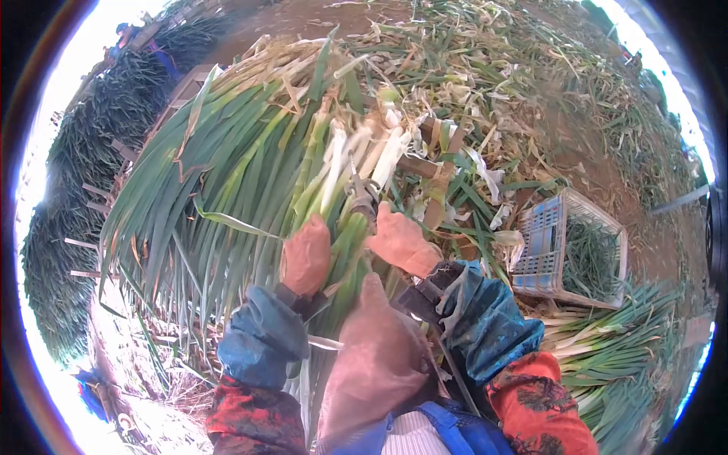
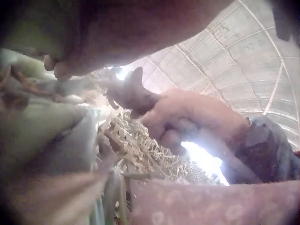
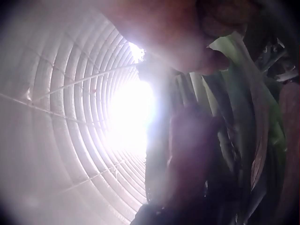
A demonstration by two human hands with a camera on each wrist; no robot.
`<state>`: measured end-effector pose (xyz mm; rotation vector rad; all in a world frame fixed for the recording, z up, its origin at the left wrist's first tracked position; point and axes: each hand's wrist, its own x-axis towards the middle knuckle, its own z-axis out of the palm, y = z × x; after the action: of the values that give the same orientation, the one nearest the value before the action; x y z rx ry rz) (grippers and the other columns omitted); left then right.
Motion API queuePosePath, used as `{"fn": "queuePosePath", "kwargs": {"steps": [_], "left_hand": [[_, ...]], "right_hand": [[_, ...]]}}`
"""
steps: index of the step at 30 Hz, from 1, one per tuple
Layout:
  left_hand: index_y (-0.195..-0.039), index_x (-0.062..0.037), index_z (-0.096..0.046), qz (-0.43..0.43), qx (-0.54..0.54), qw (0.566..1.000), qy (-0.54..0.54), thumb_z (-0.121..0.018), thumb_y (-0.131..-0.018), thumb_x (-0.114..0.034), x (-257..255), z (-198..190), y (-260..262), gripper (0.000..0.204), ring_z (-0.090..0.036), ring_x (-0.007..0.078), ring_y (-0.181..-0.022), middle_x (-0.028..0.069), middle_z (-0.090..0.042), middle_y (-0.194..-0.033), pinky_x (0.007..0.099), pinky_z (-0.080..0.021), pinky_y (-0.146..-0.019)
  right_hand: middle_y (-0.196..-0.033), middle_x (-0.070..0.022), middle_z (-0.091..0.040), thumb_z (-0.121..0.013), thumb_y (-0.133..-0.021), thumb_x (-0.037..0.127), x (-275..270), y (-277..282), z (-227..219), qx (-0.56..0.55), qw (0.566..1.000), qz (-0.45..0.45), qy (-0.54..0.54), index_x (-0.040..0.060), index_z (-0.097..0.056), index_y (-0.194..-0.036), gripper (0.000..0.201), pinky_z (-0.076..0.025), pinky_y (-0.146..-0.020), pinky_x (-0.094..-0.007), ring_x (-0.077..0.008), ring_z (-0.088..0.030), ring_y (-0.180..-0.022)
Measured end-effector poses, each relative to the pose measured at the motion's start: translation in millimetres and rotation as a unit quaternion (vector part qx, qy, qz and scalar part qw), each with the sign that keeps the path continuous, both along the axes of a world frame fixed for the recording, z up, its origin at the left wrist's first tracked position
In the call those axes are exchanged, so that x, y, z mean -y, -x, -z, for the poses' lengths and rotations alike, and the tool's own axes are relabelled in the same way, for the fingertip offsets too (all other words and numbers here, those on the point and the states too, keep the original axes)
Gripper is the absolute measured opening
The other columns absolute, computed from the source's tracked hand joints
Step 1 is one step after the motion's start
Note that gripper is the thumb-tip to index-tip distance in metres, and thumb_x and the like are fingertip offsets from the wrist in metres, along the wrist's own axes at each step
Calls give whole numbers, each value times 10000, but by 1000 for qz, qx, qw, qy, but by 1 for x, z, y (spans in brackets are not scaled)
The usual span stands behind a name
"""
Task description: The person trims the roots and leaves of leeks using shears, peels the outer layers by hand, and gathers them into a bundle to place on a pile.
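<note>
My left hand (image 1: 306, 256) grips the green part of a large green onion (image 1: 334, 171), whose white end points away from me. In the left wrist view, the fingertips (image 2: 63, 70) of that hand lie against pale green leaves. To the right of it, my right hand (image 1: 403, 241) holds a grey metal blow gun (image 1: 362, 199) with a thin nozzle pointing forward, close over the stalks. The left wrist view shows the right hand's fingers curled under the dark gun body (image 2: 133, 91). Peeled white stalks (image 1: 391, 155) lie just beyond the nozzle.
A big heap of green onions (image 1: 212, 167) spreads to the left. Stripped skins and leaves (image 1: 485, 68) cover the ground ahead. At right stands a plastic crate (image 1: 561, 250) of greens, with more green onions (image 1: 614, 334) nearby. Pinkish cloth (image 1: 371, 356) covers my lap.
</note>
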<state>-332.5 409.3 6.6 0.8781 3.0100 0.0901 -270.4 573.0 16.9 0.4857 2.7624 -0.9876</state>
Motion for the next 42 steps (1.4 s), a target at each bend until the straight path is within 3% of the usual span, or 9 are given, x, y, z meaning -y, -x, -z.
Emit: {"fn": "queuePosePath", "kwargs": {"steps": [8, 11, 23, 27, 31, 34, 38, 39, 42], "left_hand": [[-978, 18, -486, -3, 26, 1000, -3, -486, -814, -37, 13, 3, -29, 173, -638, 304, -702, 161, -610, -785, 391, -518, -555], [-1037, 41, -477, -6, 42, 999, -1, -480, -814, -34, 21, 6, -40, 235, -633, 311, -717, 160, -607, -793, 395, -515, -552], [-1086, 17, -476, -18, 38, 999, -33, -469, -807, -25, 38, -2, -56, 283, -623, 313, -715, 146, -592, -808, 402, -497, -554], [-1061, 6, -478, -28, 23, 993, -113, -474, -803, -36, 26, 0, -15, 261, -597, 336, -767, 155, -566, -852, 417, -479, -605], [-1044, 9, -467, 64, 17, 991, -120, -518, -795, -92, 19, 44, 35, 273, -534, 371, -895, 194, -528, -921, 445, -446, -759], [-1040, 9, -469, 91, 123, 965, -215, -559, -778, -132, 25, 42, 24, 311, -491, 389, -946, 207, -509, -960, 462, -404, -837], [-970, 7, -508, 108, 142, 964, -198, -555, -770, -133, 41, 42, 18, 249, -512, 363, -898, 187, -519, -945, 449, -419, -795], [-894, 0, -541, 175, 196, 948, -178, -528, -781, -123, 47, 31, 35, 167, -529, 347, -883, 183, -531, -923, 455, -418, -755], [-825, -11, -553, 111, 156, 924, -332, -488, -796, -108, 57, 28, 86, 120, -537, 354, -862, 195, -542, -898, 469, -412, -718]], "right_hand": [[-816, -271, -615, -586, -707, 220, 4, 4, 1, -10, 999, -44, 2, -79, -435, -968, 425, -492, -719, -469, -421, -613, -803], [-816, -307, -595, -600, -704, 236, 1, 14, 8, -18, 999, -39, 14, -73, -448, -954, 426, -464, -741, -498, -471, -580, -828], [-784, -293, -600, -608, -710, 250, 4, 23, 13, -31, 999, -30, -13, -83, -427, -1007, 482, -478, -720, -486, -462, -591, -783], [-813, -260, -619, -598, -725, 221, 17, 8, -24, -22, 998, -53, -20, -69, -424, -1010, 443, -496, -723, -468, -427, -613, -783], [-774, -267, -610, -602, -742, 255, 1, 9, 2, -2, 998, -40, -39, -66, -413, -1024, 467, -485, -713, -480, -445, -601, -757], [-816, -271, -609, -593, -733, 235, -2, 24, 11, -2, 998, -24, -58, -70, -418, -1011, 448, -491, -722, -471, -426, -609, -791], [-885, -266, -611, -580, -719, 201, 29, 53, -4, 12, 997, -71, -6, -75, -449, -996, 412, -489, -764, -453, -405, -609, -854], [-875, -269, -606, -583, -714, 220, 31, 63, 6, 4, 998, -63, 12, -67, -457, -975, 408, -483, -759, -455, -414, -601, -844], [-871, -267, -599, -594, -708, 233, 31, 74, 14, 7, 997, -53, 52, -43, -485, -939, 375, -472, -765, -450, -416, -589, -864]]}}
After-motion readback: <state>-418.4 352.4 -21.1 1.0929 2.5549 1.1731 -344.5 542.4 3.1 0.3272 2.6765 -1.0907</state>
